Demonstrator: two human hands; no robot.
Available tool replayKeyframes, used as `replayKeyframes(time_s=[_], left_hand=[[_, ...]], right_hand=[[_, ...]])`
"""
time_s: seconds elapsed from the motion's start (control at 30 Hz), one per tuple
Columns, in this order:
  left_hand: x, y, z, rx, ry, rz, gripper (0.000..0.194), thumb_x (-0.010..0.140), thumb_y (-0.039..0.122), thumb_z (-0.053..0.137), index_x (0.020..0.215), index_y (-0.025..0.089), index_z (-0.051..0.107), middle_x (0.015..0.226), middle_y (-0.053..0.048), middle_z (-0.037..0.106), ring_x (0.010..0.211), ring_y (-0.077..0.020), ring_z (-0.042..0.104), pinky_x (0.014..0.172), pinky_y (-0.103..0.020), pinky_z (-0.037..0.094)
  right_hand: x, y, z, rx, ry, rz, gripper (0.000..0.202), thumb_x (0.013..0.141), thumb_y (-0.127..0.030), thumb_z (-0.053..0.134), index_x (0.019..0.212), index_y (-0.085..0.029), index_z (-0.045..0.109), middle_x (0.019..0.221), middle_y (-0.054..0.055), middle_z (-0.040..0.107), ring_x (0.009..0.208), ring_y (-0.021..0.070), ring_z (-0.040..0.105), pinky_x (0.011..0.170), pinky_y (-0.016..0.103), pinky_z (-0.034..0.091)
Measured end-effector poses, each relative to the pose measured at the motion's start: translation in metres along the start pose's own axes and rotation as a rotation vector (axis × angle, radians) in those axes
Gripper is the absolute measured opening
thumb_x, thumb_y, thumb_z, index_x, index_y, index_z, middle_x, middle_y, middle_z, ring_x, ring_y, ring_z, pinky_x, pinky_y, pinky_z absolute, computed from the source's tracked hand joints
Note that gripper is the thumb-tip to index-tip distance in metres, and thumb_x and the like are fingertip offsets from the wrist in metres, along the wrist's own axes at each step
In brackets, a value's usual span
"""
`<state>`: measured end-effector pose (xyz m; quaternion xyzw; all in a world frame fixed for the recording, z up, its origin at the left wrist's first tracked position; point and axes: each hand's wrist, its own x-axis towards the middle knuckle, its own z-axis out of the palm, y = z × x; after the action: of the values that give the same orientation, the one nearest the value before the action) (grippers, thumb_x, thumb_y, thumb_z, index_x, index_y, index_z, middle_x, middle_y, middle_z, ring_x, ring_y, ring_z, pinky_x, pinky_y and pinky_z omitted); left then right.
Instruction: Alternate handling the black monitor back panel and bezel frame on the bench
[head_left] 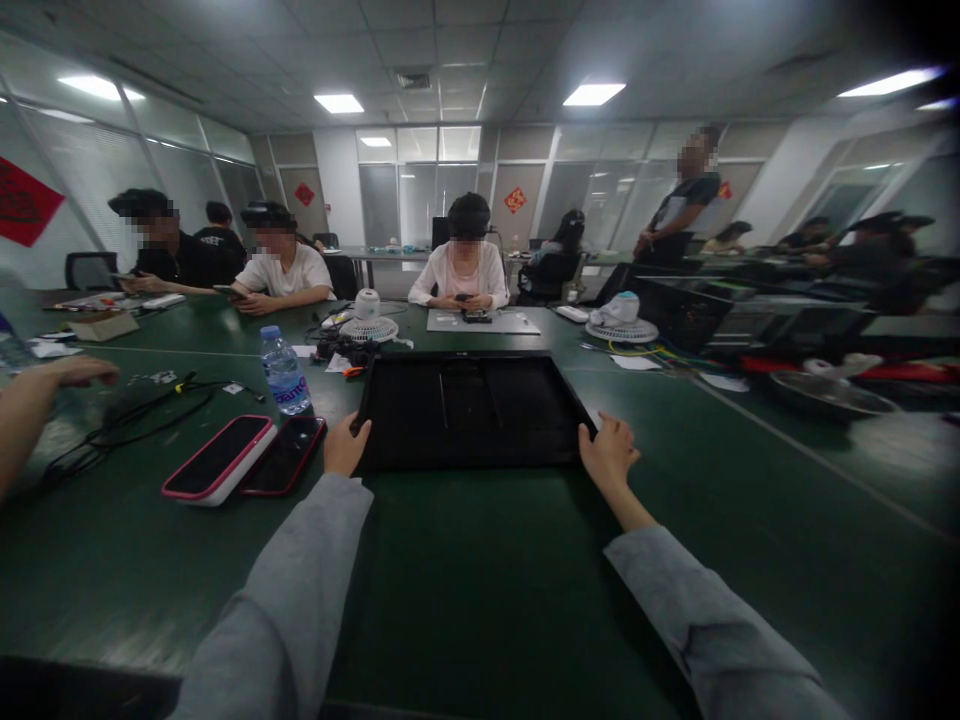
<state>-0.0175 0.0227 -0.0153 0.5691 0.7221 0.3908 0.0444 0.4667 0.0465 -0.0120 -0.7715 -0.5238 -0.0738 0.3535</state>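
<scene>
We see a big black flat panel lying flat on the green bench, right in front of us. It looks like the back of a screen, with the far edge pointing at the people across the bench.

Our left hand is at the near left corner of the panel. Its fingers curl up around the left edge and hold it. Our right hand is at the near right corner. Its fingers are bent and press on the right edge of the panel. So the panel sits between our 2 hands, with both hands touching it. Both arms wear grey sleeves.

Just left of our left hand lie 2 phones side by side, face up. 1 has a pink case. A water bottle stands near them, a bit farther away. Black cables run over the bench on the left, and another person's hand rests there.

Behind the panel stand 2 small white fans. A person in a white top sits across from us with both hands on a grey mat.
</scene>
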Motion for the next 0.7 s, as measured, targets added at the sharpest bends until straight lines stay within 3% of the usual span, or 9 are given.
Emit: replayKeyframes(time_s=[0.1, 0.27, 0.4, 0.53, 0.7], left_hand=[[0.003, -0.004, 0.002, -0.077, -0.064, -0.056, 0.044, 0.094, 0.042, 0.055, 0.13, 0.019, 0.065, 0.122, -0.011, 0.072, 0.108, -0.0238, 0.068, 0.098, -0.037, 0.051], [0.006, -0.007, 0.002, -0.13, -0.076, -0.096, 0.045, 0.092, 0.044, 0.059, 0.13, 0.021, 0.066, 0.122, -0.009, 0.073, 0.107, -0.0228, 0.069, 0.098, -0.036, 0.051], [0.008, -0.007, 0.001, -0.126, -0.047, -0.125, 0.046, 0.095, 0.045, 0.055, 0.13, 0.018, 0.065, 0.124, -0.011, 0.072, 0.112, -0.024, 0.068, 0.102, -0.037, 0.049], [0.01, -0.006, 0.0, -0.124, 0.029, -0.181, 0.047, 0.097, 0.04, 0.048, 0.135, 0.015, 0.061, 0.136, -0.015, 0.065, 0.128, -0.0267, 0.059, 0.11, -0.039, 0.043], [0.012, -0.002, -0.002, -0.095, 0.053, -0.222, 0.051, 0.095, 0.039, 0.052, 0.138, 0.013, 0.057, 0.143, -0.017, 0.059, 0.136, -0.0281, 0.053, 0.115, -0.04, 0.038]], right_hand=[[0.006, 0.009, 0.005, 0.09, -0.136, 0.05, 0.052, 0.094, -0.039, 0.043, 0.137, -0.012, 0.054, 0.123, 0.019, 0.063, 0.112, 0.0314, 0.058, 0.093, 0.045, 0.044], [0.011, 0.014, 0.007, 0.168, -0.149, 0.075, 0.049, 0.093, -0.034, 0.047, 0.137, -0.015, 0.056, 0.124, 0.017, 0.066, 0.109, 0.0294, 0.063, 0.094, 0.042, 0.046], [0.008, 0.015, 0.003, 0.18, -0.162, 0.084, 0.05, 0.091, -0.034, 0.051, 0.135, -0.011, 0.055, 0.117, 0.019, 0.068, 0.105, 0.0298, 0.065, 0.093, 0.043, 0.048], [-0.003, 0.014, 0.002, 0.192, -0.257, 0.049, 0.059, 0.09, -0.043, 0.052, 0.137, -0.008, 0.05, 0.104, 0.018, 0.07, 0.095, 0.0317, 0.067, 0.09, 0.046, 0.051], [0.001, 0.005, 0.008, 0.538, -0.377, 0.125, 0.064, 0.083, -0.035, 0.058, 0.143, -0.017, 0.045, 0.099, 0.01, 0.072, 0.091, 0.0264, 0.069, 0.09, 0.044, 0.055]])
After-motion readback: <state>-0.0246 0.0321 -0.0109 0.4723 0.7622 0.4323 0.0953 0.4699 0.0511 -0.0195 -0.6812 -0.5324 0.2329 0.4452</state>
